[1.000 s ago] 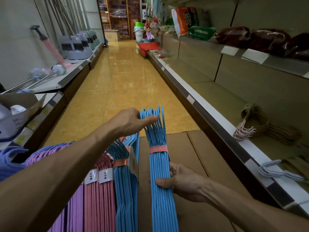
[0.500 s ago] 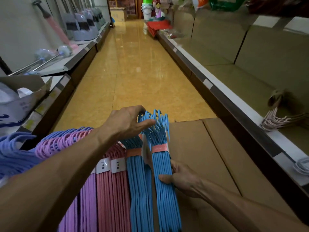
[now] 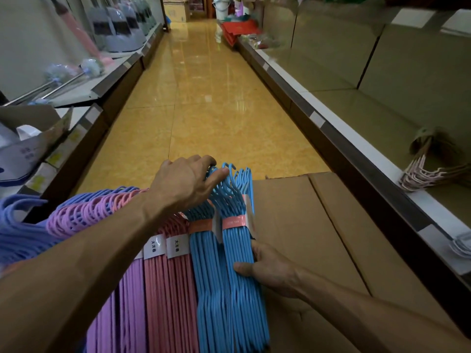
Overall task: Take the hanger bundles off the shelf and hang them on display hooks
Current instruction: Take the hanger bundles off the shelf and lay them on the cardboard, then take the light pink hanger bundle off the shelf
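Observation:
A blue hanger bundle (image 3: 239, 256) with a pink paper band lies on a cardboard box (image 3: 300, 225), tight against a second blue bundle (image 3: 204, 271). My right hand (image 3: 270, 268) grips its right side halfway along, thumb on top. My left hand (image 3: 186, 182) rests on the hook ends of the blue bundles, thumb on the hooks, fingers curled over them. Pink bundles (image 3: 168, 289) and purple bundles (image 3: 122, 301) lie to the left, partly hidden under my left forearm.
On the right runs a low shelf (image 3: 356, 159) holding a pale pink hanger bundle (image 3: 428, 174) and white hangers (image 3: 458, 245). Mops and dustpans (image 3: 119, 29) line the left shelf, beside an open carton (image 3: 28, 138). Yellow tiled aisle floor (image 3: 204, 98) stretches ahead.
The held blue bundle has slid left until it lies against the other blue bundle. My left hand now lies over both bundles' hooks. The view has tipped downward.

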Demonstrator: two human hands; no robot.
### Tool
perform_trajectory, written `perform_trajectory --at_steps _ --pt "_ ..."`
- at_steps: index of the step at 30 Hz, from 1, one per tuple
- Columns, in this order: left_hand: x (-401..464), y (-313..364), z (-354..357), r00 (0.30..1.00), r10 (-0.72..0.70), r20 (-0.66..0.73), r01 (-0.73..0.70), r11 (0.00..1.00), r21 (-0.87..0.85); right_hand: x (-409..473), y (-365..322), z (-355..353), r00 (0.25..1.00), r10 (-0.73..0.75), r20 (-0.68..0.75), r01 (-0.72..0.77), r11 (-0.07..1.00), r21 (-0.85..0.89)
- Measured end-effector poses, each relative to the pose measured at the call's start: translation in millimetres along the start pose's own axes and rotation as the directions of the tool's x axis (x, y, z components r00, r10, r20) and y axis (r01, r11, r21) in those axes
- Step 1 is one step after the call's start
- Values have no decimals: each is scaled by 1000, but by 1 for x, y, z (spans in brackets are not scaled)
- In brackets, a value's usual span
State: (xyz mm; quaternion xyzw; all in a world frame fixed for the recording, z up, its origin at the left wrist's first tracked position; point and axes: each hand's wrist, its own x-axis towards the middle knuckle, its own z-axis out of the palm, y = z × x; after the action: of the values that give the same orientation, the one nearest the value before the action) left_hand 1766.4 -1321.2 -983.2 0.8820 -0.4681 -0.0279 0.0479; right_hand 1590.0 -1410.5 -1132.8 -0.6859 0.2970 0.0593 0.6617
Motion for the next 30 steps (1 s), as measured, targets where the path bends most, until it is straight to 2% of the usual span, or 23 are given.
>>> perform_trajectory --at_steps 6,11,16,22,27,30 --pt "0 2 -6 1000 12 26 -11 998 -69 -15 -9 -5 997 -39 -60 29 987 -159" --pt "-2 26 -23 988 78 -131 -107 967 -233 -42 -9 -29 980 -115 -160 46 923 -381" --pt "-3 68 -34 963 100 -252 -205 878 -433 -81 -5 -65 973 -113 -201 21 911 -411" --pt "1 113 -36 966 102 -239 -229 768 -599 -119 3 -113 953 -94 -289 -5 946 -325" --pt "5 155 -31 983 43 -176 -168 572 -803 -148 -8 -161 909 -105 -404 56 990 -132" --pt "6 181 -21 989 57 -139 -149 495 -856 -159 -18 -206 823 -95 -560 96 995 -28"
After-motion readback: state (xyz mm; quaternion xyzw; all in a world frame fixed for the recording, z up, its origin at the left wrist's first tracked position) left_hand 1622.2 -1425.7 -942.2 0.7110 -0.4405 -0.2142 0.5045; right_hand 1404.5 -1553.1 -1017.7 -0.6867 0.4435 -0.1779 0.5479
